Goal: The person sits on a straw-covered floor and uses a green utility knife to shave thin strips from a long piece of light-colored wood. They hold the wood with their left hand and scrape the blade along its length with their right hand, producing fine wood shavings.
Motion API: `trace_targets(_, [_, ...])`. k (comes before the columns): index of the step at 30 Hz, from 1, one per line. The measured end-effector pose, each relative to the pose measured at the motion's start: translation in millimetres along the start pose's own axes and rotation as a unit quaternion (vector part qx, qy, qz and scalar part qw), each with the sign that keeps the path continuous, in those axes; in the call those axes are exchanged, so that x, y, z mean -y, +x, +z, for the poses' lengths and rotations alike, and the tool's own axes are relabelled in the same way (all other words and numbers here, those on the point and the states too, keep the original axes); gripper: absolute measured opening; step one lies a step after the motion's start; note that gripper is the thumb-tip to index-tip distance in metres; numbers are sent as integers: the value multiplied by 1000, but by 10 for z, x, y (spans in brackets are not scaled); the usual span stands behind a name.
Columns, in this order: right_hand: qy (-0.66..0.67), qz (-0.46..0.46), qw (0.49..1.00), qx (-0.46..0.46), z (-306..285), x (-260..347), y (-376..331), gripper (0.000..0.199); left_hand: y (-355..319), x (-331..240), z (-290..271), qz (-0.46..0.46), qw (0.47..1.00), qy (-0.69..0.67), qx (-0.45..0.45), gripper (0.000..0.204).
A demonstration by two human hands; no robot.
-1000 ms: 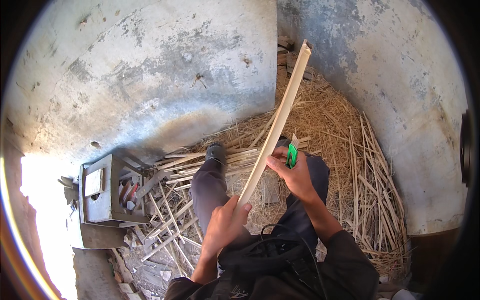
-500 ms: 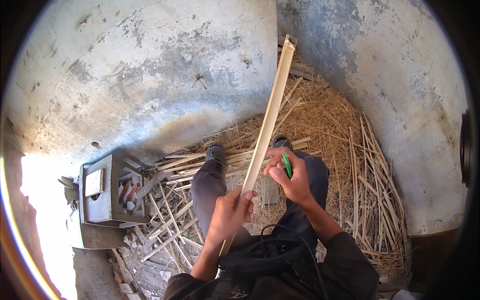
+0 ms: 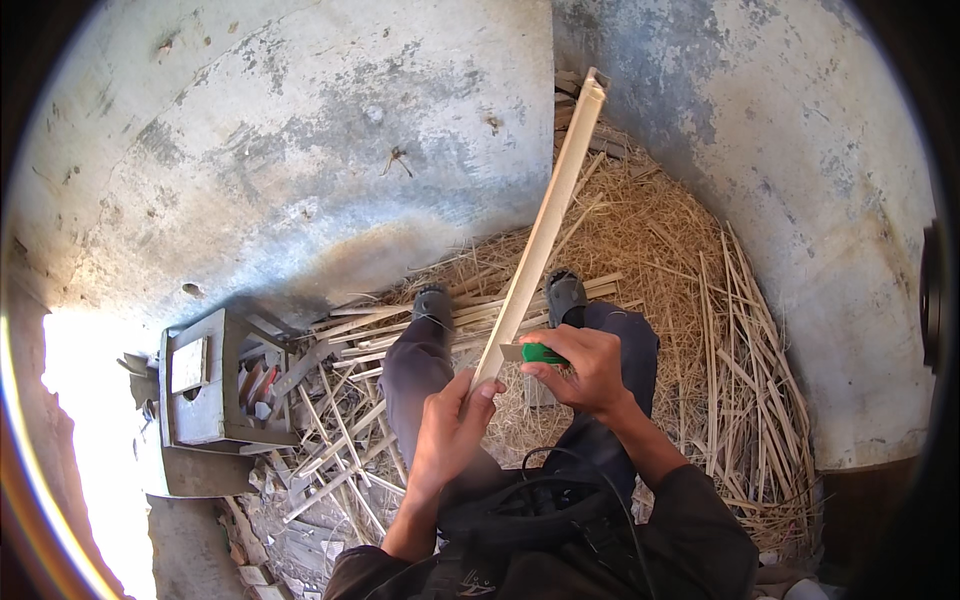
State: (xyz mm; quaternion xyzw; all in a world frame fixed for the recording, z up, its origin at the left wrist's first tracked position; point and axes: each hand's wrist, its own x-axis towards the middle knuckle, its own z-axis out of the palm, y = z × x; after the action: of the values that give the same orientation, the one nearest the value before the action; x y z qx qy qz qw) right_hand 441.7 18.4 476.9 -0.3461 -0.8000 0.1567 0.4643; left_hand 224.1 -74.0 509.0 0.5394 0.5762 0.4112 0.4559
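Observation:
My left hand (image 3: 450, 425) is closed round the lower part of a long pale split bamboo strip (image 3: 543, 235). The strip slants up and away to the right, its hollow inner side showing and a node near its far end. In my right hand (image 3: 592, 368) is a green-handled knife (image 3: 541, 353), gripped with the fingers curled over the handle. Its short wide blade points left and meets, or nearly meets, the strip's right edge just above my left hand. Whether the blade has cut in I cannot tell.
Shavings (image 3: 640, 220) heap against the far wall, with long thin strips (image 3: 765, 400) piled at the right. More strips lie crossed on the floor at the left. A grey wooden stool (image 3: 215, 385) on its side holds small items. My shoes (image 3: 432, 302) stand among the strips.
My right hand has turned the knife from upright to level, bringing its blade to the strip. The strip's far end has shifted slightly right; my left hand keeps its hold.

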Motion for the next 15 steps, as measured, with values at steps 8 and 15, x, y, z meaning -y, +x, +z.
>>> trace_targets(8, [-12, -10, 1000, -10, -4, 48, 19, 35, -7, -8, -26, -1, 1000, -22, 7, 32])
trace_targets(15, [-39, -5, 999, -16, -41, 117, 39, 35, -29, 31, -10, 18, 1000, 12, -11, 33])
